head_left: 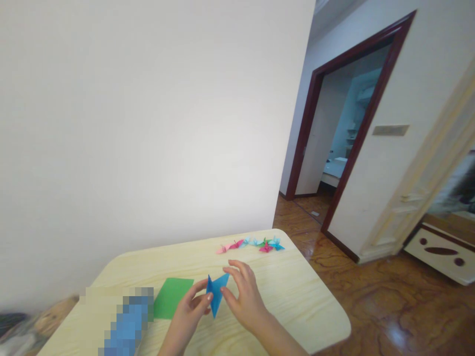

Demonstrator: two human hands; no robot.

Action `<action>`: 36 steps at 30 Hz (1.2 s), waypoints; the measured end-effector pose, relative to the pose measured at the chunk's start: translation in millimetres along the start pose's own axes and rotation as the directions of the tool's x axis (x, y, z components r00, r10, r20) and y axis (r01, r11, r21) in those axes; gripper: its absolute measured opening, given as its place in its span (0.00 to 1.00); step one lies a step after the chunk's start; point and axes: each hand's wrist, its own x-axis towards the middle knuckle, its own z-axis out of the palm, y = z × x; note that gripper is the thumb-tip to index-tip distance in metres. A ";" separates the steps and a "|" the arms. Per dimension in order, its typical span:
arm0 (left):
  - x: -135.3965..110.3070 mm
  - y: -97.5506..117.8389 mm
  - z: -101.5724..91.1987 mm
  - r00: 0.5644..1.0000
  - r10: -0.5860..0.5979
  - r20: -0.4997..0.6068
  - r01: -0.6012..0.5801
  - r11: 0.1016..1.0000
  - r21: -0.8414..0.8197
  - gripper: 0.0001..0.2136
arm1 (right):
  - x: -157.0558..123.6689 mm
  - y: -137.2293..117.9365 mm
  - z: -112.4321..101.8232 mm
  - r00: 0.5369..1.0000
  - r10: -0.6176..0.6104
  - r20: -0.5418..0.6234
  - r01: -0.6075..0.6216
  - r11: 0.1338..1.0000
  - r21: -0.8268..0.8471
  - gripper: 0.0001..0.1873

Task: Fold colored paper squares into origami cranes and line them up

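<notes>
A folded piece of blue paper with pointed ends is held over the light wooden table. My left hand pinches its lower left side between thumb and fingers. My right hand pinches its right side with the thumb, the other fingers curved above the upper flap. A flat green paper sheet lies on the table just left of my left hand.
Several small folded paper figures in pink, blue and green lie in a row near the table's far edge. A blurred blue patch covers the near left. A white wall stands behind; a dark-framed doorway and glossy wood floor lie right.
</notes>
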 end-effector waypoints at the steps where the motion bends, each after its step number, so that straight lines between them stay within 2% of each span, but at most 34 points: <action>1: 1.6 -1.2 0.0 1.000 -0.006 0.009 0.006 1.000 -0.003 0.24 | 1.5 -4.8 -2.9 0.997 -0.024 0.066 0.026 0.999 -0.023 0.15; 2: 2.9 -1.9 0.1 1.000 -0.010 0.020 0.010 1.000 -0.007 0.24 | 3.0 -8.9 -4.7 0.992 -0.024 0.123 0.029 0.999 -0.038 0.12; 4: 4.6 -1.8 0.5 0.999 -0.010 0.037 0.011 1.000 -0.014 0.25 | 5.3 -13.8 -5.0 0.982 0.002 0.187 0.009 0.998 -0.058 0.14; 6: 4.9 -0.5 0.8 0.999 0.004 0.050 -0.003 1.000 -0.017 0.25 | 6.2 -14.7 -2.2 0.976 0.047 0.210 -0.032 0.997 -0.075 0.13; 10: 3.5 2.1 -0.4 0.997 0.018 0.077 -0.019 1.000 0.013 0.25 | 5.6 -11.4 3.7 0.961 0.121 0.248 -0.104 0.991 -0.081 0.04; 16: 0.5 1.8 -3.1 0.988 0.007 0.154 -0.021 0.996 0.086 0.24 | 8.5 -6.3 3.4 0.944 0.162 0.287 -0.144 0.986 -0.083 0.09; 21: -8.5 14.1 -0.7 0.980 -0.055 0.192 0.029 0.990 0.135 0.23 | 16.4 3.1 -2.7 0.919 0.212 0.332 -0.185 0.976 -0.111 0.14; 26: -15.6 23.5 -0.2 0.959 -0.179 0.219 0.157 0.981 0.116 0.23 | 28.6 9.5 -13.9 0.877 0.176 0.447 -0.164 0.984 -0.067 0.15; 30: -15.2 19.4 -1.5 0.926 -0.247 0.287 0.255 0.967 0.008 0.23 | 34.6 9.0 -18.3 0.870 0.131 0.475 -0.107 0.991 -0.077 0.15; 33: -13.6 15.9 -2.8 0.922 -0.221 0.319 0.249 0.967 -0.049 0.21 | 34.9 7.5 -18.2 0.875 0.093 0.475 -0.067 0.995 -0.071 0.14; 36: -12.3 15.2 -4.9 0.939 -0.205 0.276 0.221 0.975 -0.027 0.21 | 32.6 6.4 -17.8 0.890 0.094 0.446 -0.069 0.995 -0.072 0.13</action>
